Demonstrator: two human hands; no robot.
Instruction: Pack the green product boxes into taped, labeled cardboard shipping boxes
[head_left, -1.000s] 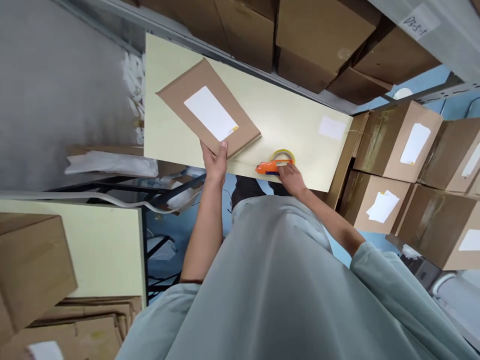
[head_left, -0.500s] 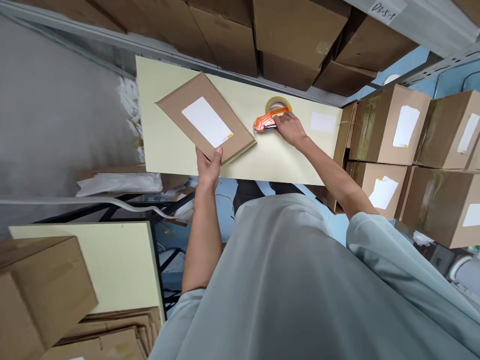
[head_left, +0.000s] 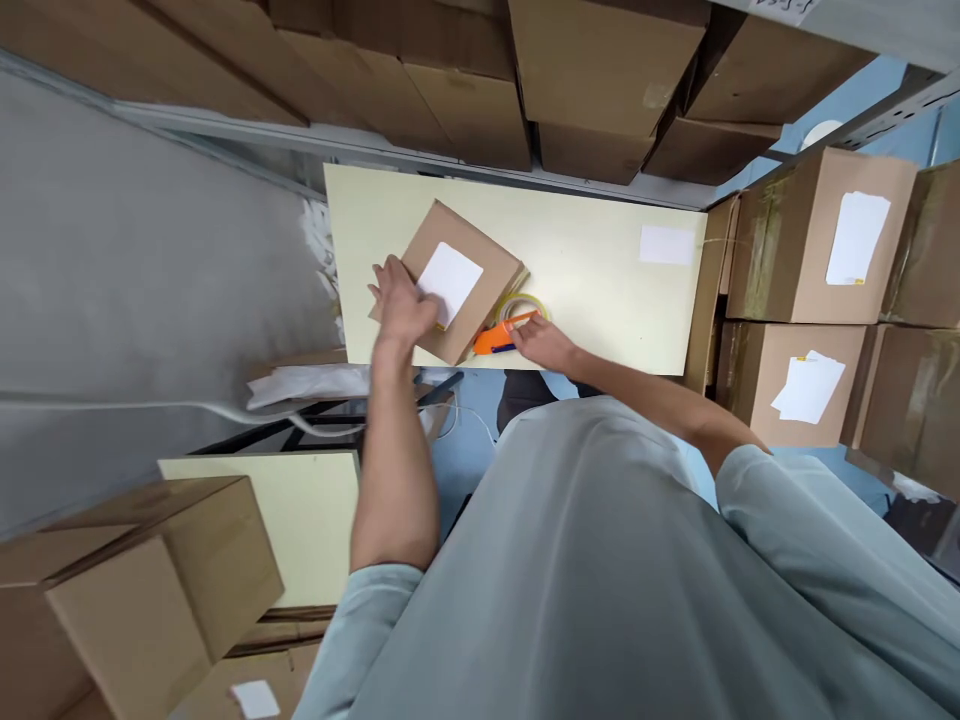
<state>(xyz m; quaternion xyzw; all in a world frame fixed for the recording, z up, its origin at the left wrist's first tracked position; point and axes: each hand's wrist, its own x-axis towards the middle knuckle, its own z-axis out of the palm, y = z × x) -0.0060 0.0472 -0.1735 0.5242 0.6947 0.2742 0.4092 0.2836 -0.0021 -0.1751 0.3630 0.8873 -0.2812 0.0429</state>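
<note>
A flat cardboard box with a white label lies at a slant on the cream tabletop. My left hand grips its left side, thumb over the label and fingers around the far left edge. In my right hand is an orange tape dispenser carrying a yellow-rimmed roll of tape. The dispenser's front end is close beside the box's near right edge; whether they touch I cannot tell.
The cream tabletop bears a pale paper at its right. Large boxes fill the shelf beyond it. More labelled boxes are stacked on the right. At lower left, a box stands by a second cream board.
The box has turned, and my left hand has shifted from its near edge to its left side. My right hand has brought the tape dispenser left and nearer me, against or beside the box.
</note>
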